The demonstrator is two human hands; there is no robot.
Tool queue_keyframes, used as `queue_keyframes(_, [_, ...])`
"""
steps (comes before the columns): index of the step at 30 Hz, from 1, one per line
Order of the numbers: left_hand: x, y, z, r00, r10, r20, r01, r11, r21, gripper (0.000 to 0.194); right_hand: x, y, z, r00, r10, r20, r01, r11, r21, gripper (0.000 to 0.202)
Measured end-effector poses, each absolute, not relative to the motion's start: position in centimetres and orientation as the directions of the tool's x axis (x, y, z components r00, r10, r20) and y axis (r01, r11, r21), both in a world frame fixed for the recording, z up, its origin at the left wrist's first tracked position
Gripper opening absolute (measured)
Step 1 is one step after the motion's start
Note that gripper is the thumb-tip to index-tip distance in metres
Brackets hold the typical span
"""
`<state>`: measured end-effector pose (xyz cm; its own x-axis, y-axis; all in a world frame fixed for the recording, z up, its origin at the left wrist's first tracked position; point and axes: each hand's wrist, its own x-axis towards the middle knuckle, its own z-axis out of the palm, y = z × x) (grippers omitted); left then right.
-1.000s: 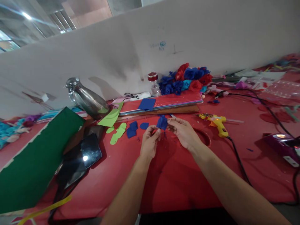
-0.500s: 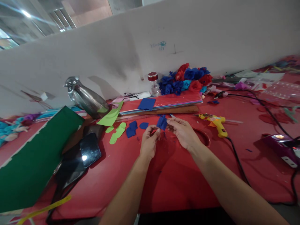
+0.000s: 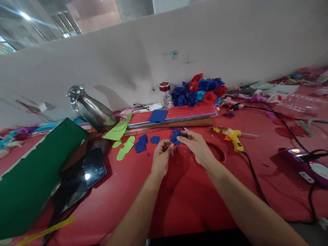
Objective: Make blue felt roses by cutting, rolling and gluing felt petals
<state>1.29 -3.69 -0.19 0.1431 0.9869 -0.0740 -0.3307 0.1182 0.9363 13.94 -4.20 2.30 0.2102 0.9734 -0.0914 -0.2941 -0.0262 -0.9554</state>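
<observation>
A dark green rectangular sheet [image 3: 38, 181] slants beside a glossy black phone [image 3: 94, 167]. My left hand [image 3: 161, 158] pinches the small, crinkled blue paper piece [image 3: 175, 135] from its left; my right hand [image 3: 197, 146] pinches its right, fingertips narrow. Red table [image 3: 188, 201] spans between my forearms to its near edge. Rightward, apart, lies a yellow plastic glue gun [image 3: 235, 139].

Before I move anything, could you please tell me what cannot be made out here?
Head view:
Blue piece: partly hidden by the left hand and right hand.
Purple device: cut off by the right edge.
Green sheet: cut off by the left edge.
Wall writing: mostly too blurred to read.
</observation>
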Motion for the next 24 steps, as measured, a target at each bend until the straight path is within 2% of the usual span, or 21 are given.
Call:
queue_keyframes(8, [1.28, -3.79, -0.18, 0.154, 0.985, -0.075, -0.328, 0.122, 0.937, 0.026, 13.91, -4.25, 2.18, 0.223, 0.974, -0.035, -0.231, 0.018, -0.973, 0.013])
queue_keyframes(15, [1.22, -3.96, 0.00, 0.214, 0.969, -0.122, -0.361, 0.194, 0.912, 0.027, 14.07, -4.16, 2.01, 0.218, 0.976, -0.030, -0.202, 0.015, -0.979, 0.014])
queue_keyframes(24, [1.02, -3.59, 0.21, 0.266, 0.927, -0.265, -0.512, 0.369, 0.776, 0.017, 14.11, -4.27, 2.34, 0.177, 0.983, -0.056, -0.229, -0.015, -0.973, 0.015])
